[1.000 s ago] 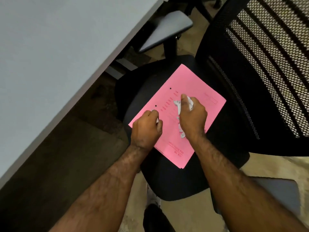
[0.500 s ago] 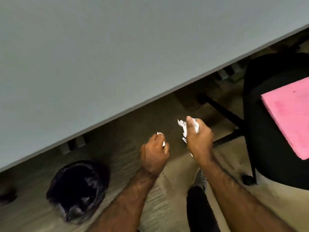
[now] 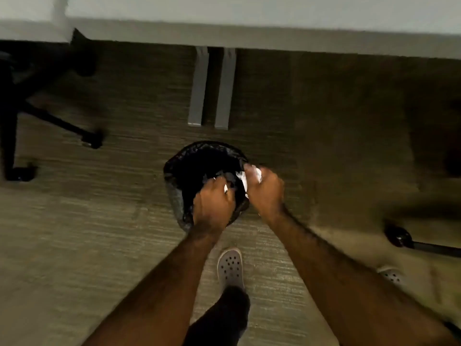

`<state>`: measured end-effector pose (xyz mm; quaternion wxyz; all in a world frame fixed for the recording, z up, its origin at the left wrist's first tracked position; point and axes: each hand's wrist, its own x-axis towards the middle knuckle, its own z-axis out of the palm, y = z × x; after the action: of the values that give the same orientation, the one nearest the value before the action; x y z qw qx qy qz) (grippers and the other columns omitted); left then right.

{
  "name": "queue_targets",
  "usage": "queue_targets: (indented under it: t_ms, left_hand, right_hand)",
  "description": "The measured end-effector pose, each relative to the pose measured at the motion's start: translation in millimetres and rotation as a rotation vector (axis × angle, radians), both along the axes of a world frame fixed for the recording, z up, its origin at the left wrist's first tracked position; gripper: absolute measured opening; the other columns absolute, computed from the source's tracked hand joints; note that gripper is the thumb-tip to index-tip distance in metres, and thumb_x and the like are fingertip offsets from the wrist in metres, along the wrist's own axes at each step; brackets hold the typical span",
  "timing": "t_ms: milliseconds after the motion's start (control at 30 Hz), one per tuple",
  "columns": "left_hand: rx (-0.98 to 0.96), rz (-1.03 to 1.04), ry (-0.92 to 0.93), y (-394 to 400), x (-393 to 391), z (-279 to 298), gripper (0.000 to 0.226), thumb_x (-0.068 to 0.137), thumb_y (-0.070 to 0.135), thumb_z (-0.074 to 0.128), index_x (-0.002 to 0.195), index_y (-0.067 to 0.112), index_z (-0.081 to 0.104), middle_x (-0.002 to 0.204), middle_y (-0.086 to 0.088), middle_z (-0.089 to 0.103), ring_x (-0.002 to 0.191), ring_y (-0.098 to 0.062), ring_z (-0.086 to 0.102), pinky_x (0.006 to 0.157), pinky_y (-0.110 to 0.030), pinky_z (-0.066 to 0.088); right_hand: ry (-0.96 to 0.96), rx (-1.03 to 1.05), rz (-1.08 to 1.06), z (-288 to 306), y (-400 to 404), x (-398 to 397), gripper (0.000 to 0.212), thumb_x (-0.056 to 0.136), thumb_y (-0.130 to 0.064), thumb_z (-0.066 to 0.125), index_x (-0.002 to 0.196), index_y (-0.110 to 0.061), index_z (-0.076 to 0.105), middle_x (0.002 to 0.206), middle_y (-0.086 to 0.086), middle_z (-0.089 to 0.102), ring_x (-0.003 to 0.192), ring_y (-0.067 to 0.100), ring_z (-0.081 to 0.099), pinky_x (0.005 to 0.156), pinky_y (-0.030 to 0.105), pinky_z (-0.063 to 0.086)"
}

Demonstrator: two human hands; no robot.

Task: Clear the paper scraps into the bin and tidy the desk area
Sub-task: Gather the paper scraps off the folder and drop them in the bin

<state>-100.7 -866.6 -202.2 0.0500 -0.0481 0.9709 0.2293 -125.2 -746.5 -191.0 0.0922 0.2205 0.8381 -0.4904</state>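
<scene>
A round bin lined with a black bag stands on the carpet just in front of the desk. My left hand is a closed fist above the bin's near side, with a small white scrap showing at its fingers. My right hand hovers over the bin's right rim, clenched on crumpled white paper scraps that poke out toward the opening. The frame is blurred by motion.
The grey desk edge runs across the top, with two grey legs behind the bin. Black chair bases with castors sit at the left and right. My foot in a grey clog is below the bin.
My view swung left from the chair with the pink sheet to the bin. Both hands carried the scraps from the chair seat to above the bin.
</scene>
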Motion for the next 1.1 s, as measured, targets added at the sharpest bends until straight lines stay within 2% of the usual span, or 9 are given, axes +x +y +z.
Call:
queue_targets:
  t_ms: [167, 233, 300, 367, 433, 533, 600, 833, 1100]
  left_hand:
    - [-0.01, 0.18, -0.119, -47, -26, -52, 0.025, 0.083, 0.023, 0.056, 0.091, 0.0, 0.063, 0.094, -0.025, 0.063, 0.084, -0.044, 0.06, 0.065, -0.041, 0.044]
    - [0.029, 0.176, -0.142, -58, -30, -74, 0.038, 0.082, 0.034, 0.045, 0.09, 0.002, 0.063, 0.094, -0.024, 0.063, 0.085, -0.042, 0.06, 0.064, -0.037, 0.043]
    - [0.034, 0.099, -0.212, -67, -27, -97, 0.059, 0.078, 0.044, 0.03, 0.105, 0.004, 0.063, 0.105, -0.025, 0.062, 0.097, -0.041, 0.057, 0.076, -0.04, 0.047]
    - [0.017, 0.046, -0.302, -72, -22, -110, 0.066, 0.08, 0.04, 0.033, 0.133, 0.004, 0.049, 0.131, -0.029, 0.05, 0.119, -0.044, 0.047, 0.097, -0.046, 0.043]
    - [-0.063, -0.003, -0.363, -72, -16, -114, 0.066, 0.087, 0.034, 0.037, 0.146, 0.004, 0.031, 0.151, -0.03, 0.026, 0.137, -0.044, 0.028, 0.113, -0.049, 0.027]
    - [-0.18, -0.067, -0.349, -69, -7, -111, 0.063, 0.096, 0.035, 0.03, 0.152, 0.012, 0.014, 0.161, -0.015, 0.006, 0.147, -0.033, 0.005, 0.118, -0.049, 0.011]
    - [-0.207, -0.087, -0.337, -68, -3, -107, 0.061, 0.098, 0.034, 0.027, 0.153, 0.013, 0.011, 0.162, -0.012, 0.002, 0.148, -0.03, 0.001, 0.118, -0.048, 0.008]
    - [-0.206, -0.072, -0.349, -55, -2, -80, 0.059, 0.099, 0.032, 0.022, 0.153, 0.012, 0.009, 0.162, -0.009, 0.001, 0.148, -0.026, -0.002, 0.119, -0.046, 0.003]
    - [-0.157, -0.187, -0.319, -15, 15, -28, 0.055, 0.099, 0.03, 0.022, 0.151, 0.013, 0.018, 0.162, -0.007, 0.007, 0.148, -0.026, 0.006, 0.119, -0.046, 0.011]
  right_hand:
    - [-0.021, 0.12, 0.256, -59, -61, -26, 0.036, 0.097, -0.036, 0.051, 0.106, -0.005, 0.068, 0.111, 0.015, 0.071, 0.105, 0.032, 0.064, 0.085, 0.031, 0.045]
    - [-0.035, 0.189, 0.341, -84, -74, -32, 0.039, 0.097, -0.041, 0.048, 0.103, -0.007, 0.066, 0.112, 0.014, 0.069, 0.104, 0.031, 0.063, 0.084, 0.033, 0.046]
    - [-0.142, 0.231, 0.408, -104, -79, -37, 0.045, 0.097, -0.049, 0.039, 0.111, -0.012, 0.061, 0.122, 0.014, 0.063, 0.112, 0.032, 0.059, 0.089, 0.037, 0.045]
    - [-0.263, 0.234, 0.51, -114, -79, -40, 0.056, 0.096, -0.055, 0.028, 0.13, -0.018, 0.051, 0.139, 0.015, 0.049, 0.127, 0.034, 0.047, 0.103, 0.044, 0.039]
    - [-0.327, 0.276, 0.727, -124, -78, -40, 0.057, 0.098, -0.05, 0.021, 0.147, -0.023, 0.03, 0.157, 0.01, 0.026, 0.144, 0.034, 0.021, 0.115, 0.052, 0.02]
    - [-0.331, 0.368, 0.807, -128, -74, -31, 0.067, 0.092, -0.06, 0.011, 0.151, -0.029, 0.018, 0.162, 0.004, 0.009, 0.148, 0.033, 0.005, 0.117, 0.054, 0.011]
    - [-0.25, 0.431, 0.812, -127, -72, -24, 0.073, 0.086, -0.063, 0.008, 0.15, -0.03, 0.02, 0.162, 0.006, 0.008, 0.148, 0.034, 0.006, 0.117, 0.055, 0.013]
    - [-0.172, 0.468, 0.807, -96, -54, -8, 0.058, 0.098, -0.052, 0.023, 0.151, -0.028, 0.021, 0.162, 0.005, 0.011, 0.148, 0.028, 0.006, 0.119, 0.049, 0.01]
    - [-0.13, 0.378, 0.614, -39, -9, 24, 0.068, 0.093, -0.057, 0.015, 0.139, -0.016, 0.041, 0.144, 0.014, 0.044, 0.131, 0.033, 0.039, 0.108, 0.047, 0.034]
